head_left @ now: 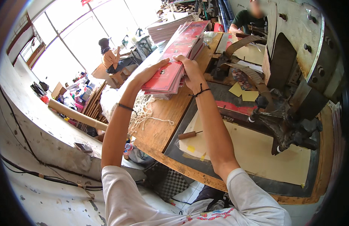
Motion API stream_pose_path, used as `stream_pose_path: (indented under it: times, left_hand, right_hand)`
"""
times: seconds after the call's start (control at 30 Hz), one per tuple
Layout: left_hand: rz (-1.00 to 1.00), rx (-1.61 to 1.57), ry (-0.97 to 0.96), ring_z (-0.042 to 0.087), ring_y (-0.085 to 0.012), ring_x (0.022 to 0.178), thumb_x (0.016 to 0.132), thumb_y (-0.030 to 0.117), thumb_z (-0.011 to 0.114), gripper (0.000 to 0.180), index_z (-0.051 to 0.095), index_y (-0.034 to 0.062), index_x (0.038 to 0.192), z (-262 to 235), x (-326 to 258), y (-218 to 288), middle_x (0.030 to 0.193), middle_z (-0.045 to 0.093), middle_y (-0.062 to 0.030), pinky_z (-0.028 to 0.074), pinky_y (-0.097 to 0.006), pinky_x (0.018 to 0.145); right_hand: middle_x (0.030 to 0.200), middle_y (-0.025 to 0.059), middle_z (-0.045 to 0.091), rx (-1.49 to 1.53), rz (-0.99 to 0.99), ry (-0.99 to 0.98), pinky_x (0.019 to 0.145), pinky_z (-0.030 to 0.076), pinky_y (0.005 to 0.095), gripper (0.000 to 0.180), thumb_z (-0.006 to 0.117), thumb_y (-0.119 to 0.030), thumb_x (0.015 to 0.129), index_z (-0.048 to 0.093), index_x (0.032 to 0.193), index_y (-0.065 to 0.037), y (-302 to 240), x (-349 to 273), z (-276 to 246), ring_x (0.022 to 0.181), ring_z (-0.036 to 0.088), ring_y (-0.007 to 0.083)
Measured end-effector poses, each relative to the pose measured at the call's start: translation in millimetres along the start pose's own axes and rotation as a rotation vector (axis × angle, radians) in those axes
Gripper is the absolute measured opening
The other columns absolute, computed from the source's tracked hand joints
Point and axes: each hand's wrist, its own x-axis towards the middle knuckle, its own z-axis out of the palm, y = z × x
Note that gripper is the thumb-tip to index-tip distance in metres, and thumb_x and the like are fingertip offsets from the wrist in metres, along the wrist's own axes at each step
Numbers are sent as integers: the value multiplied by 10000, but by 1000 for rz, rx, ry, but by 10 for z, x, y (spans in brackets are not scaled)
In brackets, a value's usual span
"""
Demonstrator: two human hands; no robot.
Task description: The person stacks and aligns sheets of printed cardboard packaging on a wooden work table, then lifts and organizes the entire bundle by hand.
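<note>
Both my arms stretch forward over a wooden table to a stack of red printed sheets (165, 80). My left hand (151, 71) grips the stack's left side, its thumb on the top sheet. On the opposite side my right hand (190, 71) holds the stack with its thumb on top and its other fingers mostly hidden. The sheets fan slightly at the near edge. Beyond my hands lies a longer pile of red sheets (191, 34). Loose white string (142, 113) is heaped just below the stack, at the table's left edge.
A heavy metal press (285, 124) stands at the right over a pale board (264, 150). A wooden-handled awl (187, 135) lies on that board's left edge. Paper stacks (163, 30) sit farther back. One person (249, 20) works at the far right, another (110, 58) sits by the windows.
</note>
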Motion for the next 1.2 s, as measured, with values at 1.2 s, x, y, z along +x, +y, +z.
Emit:
stream_pose_path:
  times: [1.2]
  left_hand:
    - [498,-353,480,552,-58,733,964,280,691,335,606,-1,1125,1186,-1841,138,895,660,-14,470,-239,642]
  right_hand:
    - [1184,142,649,-780,-602,-455,986,480,354,740,810,-238,775,472,1369,45,-1037,-1685,228,1080,631,212]
